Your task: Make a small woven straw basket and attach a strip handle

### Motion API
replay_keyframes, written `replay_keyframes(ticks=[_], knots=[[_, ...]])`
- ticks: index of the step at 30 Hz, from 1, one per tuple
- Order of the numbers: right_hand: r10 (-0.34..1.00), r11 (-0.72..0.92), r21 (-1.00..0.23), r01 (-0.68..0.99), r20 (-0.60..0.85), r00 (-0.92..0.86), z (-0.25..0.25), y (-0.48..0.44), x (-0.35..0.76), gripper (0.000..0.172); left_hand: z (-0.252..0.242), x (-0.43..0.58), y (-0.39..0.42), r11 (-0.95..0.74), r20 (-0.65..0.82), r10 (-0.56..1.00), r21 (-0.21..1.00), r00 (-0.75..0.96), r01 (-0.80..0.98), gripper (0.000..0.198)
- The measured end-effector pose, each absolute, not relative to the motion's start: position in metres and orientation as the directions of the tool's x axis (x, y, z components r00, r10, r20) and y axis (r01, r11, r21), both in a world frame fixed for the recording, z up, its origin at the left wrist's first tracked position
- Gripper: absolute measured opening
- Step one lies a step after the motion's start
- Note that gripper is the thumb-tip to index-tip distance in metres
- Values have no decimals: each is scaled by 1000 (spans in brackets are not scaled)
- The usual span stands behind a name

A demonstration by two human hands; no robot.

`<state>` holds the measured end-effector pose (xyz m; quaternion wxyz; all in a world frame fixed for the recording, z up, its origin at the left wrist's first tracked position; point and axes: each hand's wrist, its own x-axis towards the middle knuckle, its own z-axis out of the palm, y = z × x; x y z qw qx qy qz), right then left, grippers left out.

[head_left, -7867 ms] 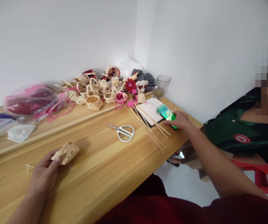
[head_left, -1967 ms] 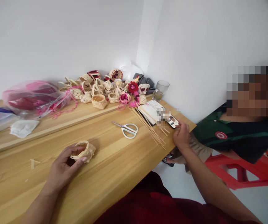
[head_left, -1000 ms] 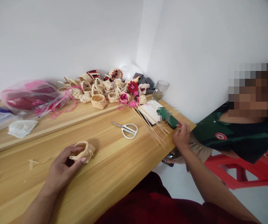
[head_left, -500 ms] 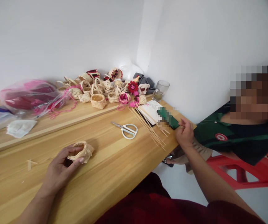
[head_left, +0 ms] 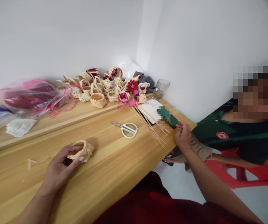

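My left hand [head_left: 59, 169] is closed around a small woven basket [head_left: 87, 152] of pale strips, fingers inside its rim and thumb on the outer wall. The basket lies tilted on the wooden table, and short strip ends stick out of its side. At the table's right end, my right hand [head_left: 183, 134] has curled fingers, the tips on the near end of a flat green phone-like object [head_left: 174, 122], partly pixelated. That object lies over an open notebook [head_left: 149, 109] with handwriting. White-handled scissors [head_left: 129, 130] and several thin strips [head_left: 151, 132] lie between my hands.
Several small woven baskets [head_left: 98, 100] and crocheted figures are heaped along the wall. A glass mug [head_left: 161, 89] stands beside them. Pink items in a plastic bag [head_left: 31, 93] and a white packet [head_left: 20, 127] are left. Another person [head_left: 236, 133] sits at right by a red stool [head_left: 241, 174].
My right hand has shifted slightly left and down at the end of the green object. The other person's forearm now shows lower down. My left hand and the basket stay put.
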<state>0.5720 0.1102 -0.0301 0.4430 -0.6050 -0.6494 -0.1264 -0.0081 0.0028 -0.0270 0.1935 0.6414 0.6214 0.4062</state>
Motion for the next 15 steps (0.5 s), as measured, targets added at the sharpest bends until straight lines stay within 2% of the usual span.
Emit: replay_keyframes(ticks=[15], knots=[[687, 235, -358, 904, 719, 106, -29, 111, 572, 46, -27, -8, 3, -164, 286, 954, 756, -94, 633, 41]])
